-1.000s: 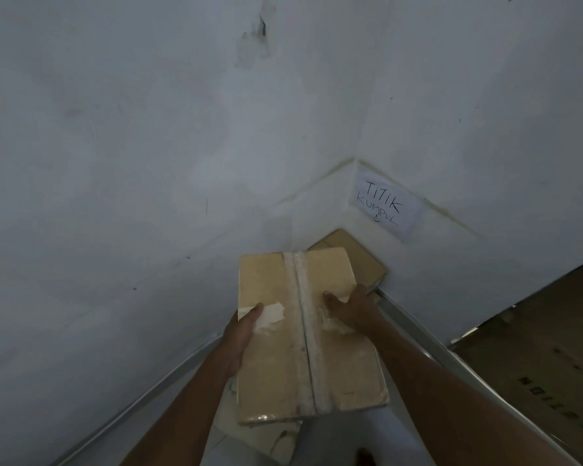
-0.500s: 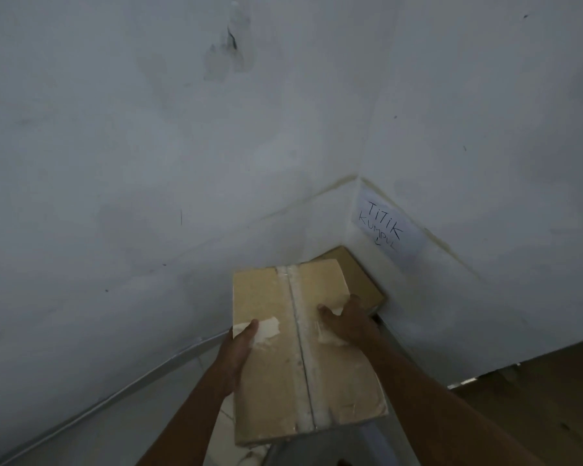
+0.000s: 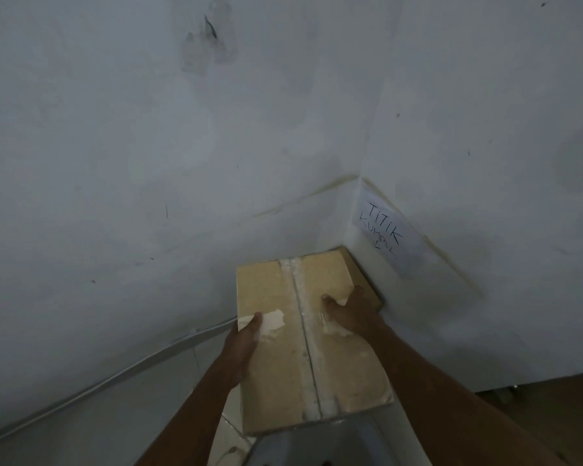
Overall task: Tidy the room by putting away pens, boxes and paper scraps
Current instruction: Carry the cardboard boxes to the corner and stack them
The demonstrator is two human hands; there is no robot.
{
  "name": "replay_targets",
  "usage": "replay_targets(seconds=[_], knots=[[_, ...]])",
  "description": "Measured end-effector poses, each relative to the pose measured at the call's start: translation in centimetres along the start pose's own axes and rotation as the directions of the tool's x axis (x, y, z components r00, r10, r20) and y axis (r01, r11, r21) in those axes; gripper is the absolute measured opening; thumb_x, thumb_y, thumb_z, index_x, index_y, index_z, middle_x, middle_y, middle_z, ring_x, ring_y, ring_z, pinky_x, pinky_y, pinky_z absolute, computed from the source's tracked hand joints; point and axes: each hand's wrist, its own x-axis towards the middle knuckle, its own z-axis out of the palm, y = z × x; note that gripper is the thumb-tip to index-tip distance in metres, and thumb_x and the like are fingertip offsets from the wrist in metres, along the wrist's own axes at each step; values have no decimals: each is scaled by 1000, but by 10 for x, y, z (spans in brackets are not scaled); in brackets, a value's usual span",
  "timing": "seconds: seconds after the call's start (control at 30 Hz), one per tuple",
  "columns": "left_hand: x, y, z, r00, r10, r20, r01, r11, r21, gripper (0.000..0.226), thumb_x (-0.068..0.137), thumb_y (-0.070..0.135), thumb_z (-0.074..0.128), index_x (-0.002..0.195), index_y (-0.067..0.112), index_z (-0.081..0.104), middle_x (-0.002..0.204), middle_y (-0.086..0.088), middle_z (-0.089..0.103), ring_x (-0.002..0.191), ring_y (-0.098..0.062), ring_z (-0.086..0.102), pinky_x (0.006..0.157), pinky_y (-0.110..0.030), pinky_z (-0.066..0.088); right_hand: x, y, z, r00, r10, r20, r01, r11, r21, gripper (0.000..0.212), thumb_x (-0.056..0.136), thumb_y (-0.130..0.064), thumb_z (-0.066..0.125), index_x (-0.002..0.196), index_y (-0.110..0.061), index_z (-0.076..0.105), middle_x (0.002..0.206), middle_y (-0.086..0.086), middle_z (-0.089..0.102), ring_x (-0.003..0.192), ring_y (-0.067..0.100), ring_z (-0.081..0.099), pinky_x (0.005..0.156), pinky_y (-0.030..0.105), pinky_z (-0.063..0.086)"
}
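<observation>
The left hand and right hand are clamping opposite edges of the flat tan cardboard box with a taped seam, carrying it over a darker brown box in the wall corner, where it probably needs lowering squarely on top.

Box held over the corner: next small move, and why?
Probably lower the taped cardboard box onto the brown box in the corner: the left hand and right hand grip its sides, it overlaps that box, beneath the TITIK KUMPUL sign.
</observation>
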Motion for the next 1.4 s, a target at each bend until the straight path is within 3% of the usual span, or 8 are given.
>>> replay_targets(seconds=[0.1, 0.37, 0.53, 0.73, 0.93, 1.17, 1.3, 1.4], knots=[[8, 4, 5, 1000, -7, 13, 7, 1000, 2, 44, 84, 49, 64, 116, 20, 61, 110, -13, 69, 96, -34, 68, 84, -56, 54, 4, 1, -2, 1000, -4, -13, 4, 1000, -1, 89, 81, -60, 61, 138, 0, 28, 133, 16, 50, 118, 33, 54, 94, 38, 48], [35, 4, 23, 1000, 6, -12, -5, 998, 58, 74, 64, 69, 67, 123, 25, 60, 114, -10, 68, 97, -35, 67, 83, -59, 53, 33, 10, -7, 1000, 4, -17, -4, 1000, 1, 89, 85, -56, 60, 145, -3, 22, 138, 16, 46, 126, 32, 47, 97, 38, 42], [60, 6, 49, 999, -4, -45, 6, 999, 51, 65, 73, 65, 65, 121, 22, 61, 112, -11, 69, 96, -34, 68, 86, -57, 53, 77, 18, -17, 1000, 6, 28, -6, 1000, 16, 90, 83, -58, 59, 146, -7, 22, 139, 13, 48, 125, 31, 49, 98, 38, 43], [106, -6, 89, 997, 4, -74, -4, 1000, 1, 82, 53, 79, 68, 119, 30, 61, 114, -8, 70, 100, -34, 67, 88, -59, 51, 132, 33, -30, 999, -29, 42, 30, 999, -15, 91, 80, -61, 59, 148, -16, 17, 141, 9, 46, 126, 30, 48, 102, 46, 42], [144, -19, 132, 995, -5, -96, -6, 994, -110, 45, 88, 48, 58, 123, 20, 57, 110, -12, 69, 97, -33, 68, 78, -49, 57, 201, 58, -22, 999, 10, 43, -4, 992, -126, 90, 80, -62, 59, 144, -7, 25, 139, 13, 47, 125, 33, 49, 99, 42, 42], [216, -26, 146, 993, -11, -114, -1, 995, -103, 46, 85, 47, 64, 123, 20, 58, 112, -14, 69, 97, -33, 68, 81, -50, 57, 265, 81, 1, 1000, -4, 13, 6, 996, -93, 87, 79, -61, 62, 141, -10, 30, 134, 12, 51, 121, 32, 52, 94, 41, 44], [255, -34, 148, 992, -10, -122, -1, 996, -88, 41, 91, 43, 57, 124, 20, 56, 109, -11, 69, 93, -29, 68, 70, -40, 57, 297, 90, 17, 999, -28, 20, 29, 998, -58, 89, 75, -66, 60, 140, -13, 31, 131, 11, 52, 118, 31, 54, 93, 43, 47], [277, -41, 151, 990, -10, -141, -2, 996, -91, 37, 93, 42, 54, 123, 20, 56, 105, -9, 69, 89, -26, 68, 63, -35, 55, 319, 97, 31, 999, -43, 19, 43, 999, 3, 88, 76, -58, 65, 141, -10, 32, 131, 12, 52, 119, 30, 54, 95, 41, 47]])
